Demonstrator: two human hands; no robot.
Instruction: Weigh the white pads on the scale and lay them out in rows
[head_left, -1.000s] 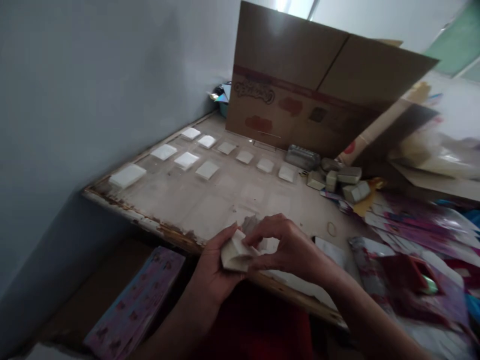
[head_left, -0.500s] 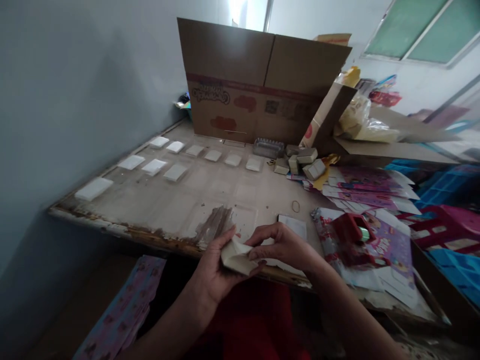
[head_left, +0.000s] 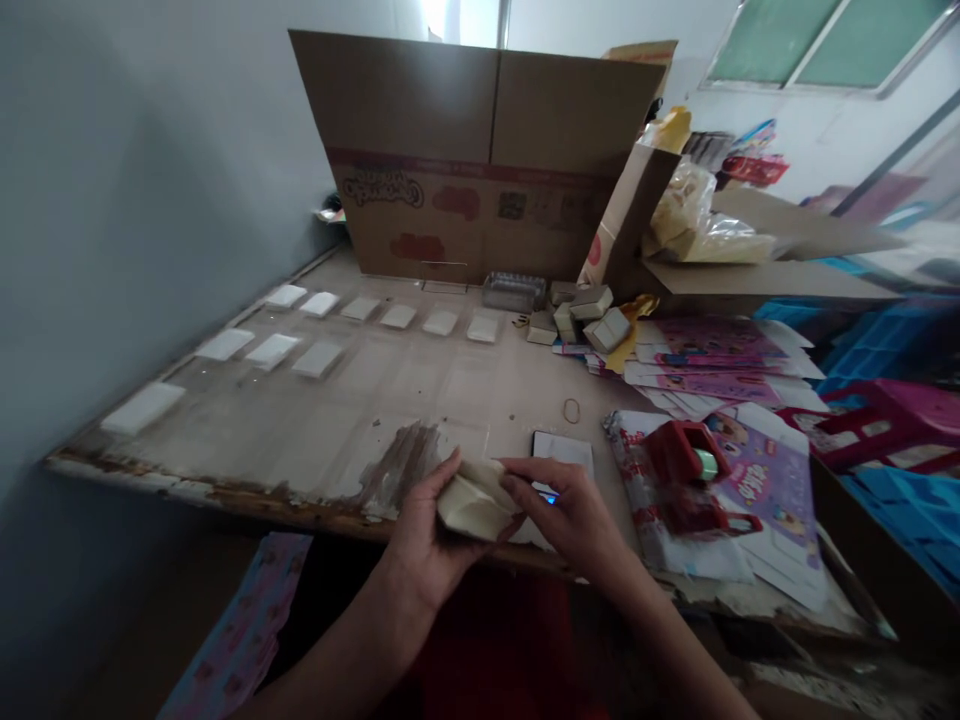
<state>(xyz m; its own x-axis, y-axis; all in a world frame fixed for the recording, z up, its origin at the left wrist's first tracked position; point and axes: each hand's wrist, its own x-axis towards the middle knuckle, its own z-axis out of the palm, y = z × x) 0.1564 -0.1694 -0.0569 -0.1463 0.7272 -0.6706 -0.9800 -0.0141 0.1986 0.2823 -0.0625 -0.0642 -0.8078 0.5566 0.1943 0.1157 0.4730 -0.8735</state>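
Above the near table edge, my left hand (head_left: pixel 426 545) is wrapped from below round a small stack of cream paper sheets (head_left: pixel 474 508). The upper sheets look bent up. My right hand (head_left: pixel 576 512) pinches the stack's upper right edge between thumb and fingers. Several small white stacks (head_left: pixel 321 358) lie in rows across the left and far part of the table. Just beyond my right hand is a flat device with a pale top (head_left: pixel 562 450) and a lit blue spot, probably a small scale, partly covered by the hand.
A large cardboard box (head_left: pixel 420 110) stands at the back. Wrapped pale blocks (head_left: pixel 607 328) and a clear plastic tray (head_left: pixel 514 291) sit before it. At right are a red tape dispenser (head_left: pixel 679 455), printed purple cartons (head_left: pixel 772 490) and blue crates (head_left: pixel 907 530). The table's front edge (head_left: pixel 300 512) is worn.
The view has shifted slightly right. My right fingers have moved from the top of the stack to its upper right edge, and the blue light on the device has come into sight.
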